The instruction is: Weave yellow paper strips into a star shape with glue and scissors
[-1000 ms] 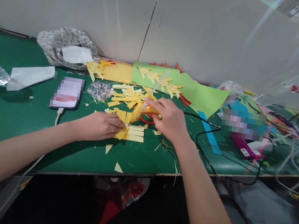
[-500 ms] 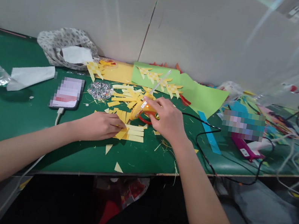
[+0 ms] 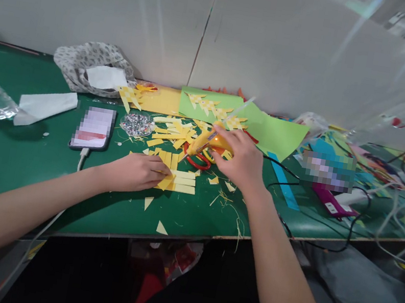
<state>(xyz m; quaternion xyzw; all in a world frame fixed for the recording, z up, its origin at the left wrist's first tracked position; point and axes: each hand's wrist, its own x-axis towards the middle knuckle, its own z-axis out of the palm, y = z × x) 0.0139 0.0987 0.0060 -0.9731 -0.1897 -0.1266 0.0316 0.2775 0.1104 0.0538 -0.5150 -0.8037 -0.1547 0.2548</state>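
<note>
My right hand [image 3: 238, 157] is wrapped round a yellow glue gun [image 3: 203, 140], a clear glue stick rising from its back and its nozzle pointing down to the left. My left hand [image 3: 140, 172] presses its fingertips on woven yellow paper strips [image 3: 184, 181] lying on the green table. Under and beside the glue gun are red-handled scissors [image 3: 200, 163]. Loose yellow strips [image 3: 163, 128] are heaped behind my left hand. Woven yellow pieces [image 3: 210, 107] rest on a green paper sheet [image 3: 268, 131] at the back.
A phone [image 3: 93, 128] with a white cable lies left of the strips, near a bag of beads [image 3: 137, 124]. A patterned cloth bag [image 3: 93, 63] stands behind. At right are a blue strip [image 3: 283, 181], black cables and a magenta power strip [image 3: 333, 203].
My right hand and the glue gun have moved a little to the right, and the gun has turned so more of its body and the scissors show. My left hand has stayed on the strips.
</note>
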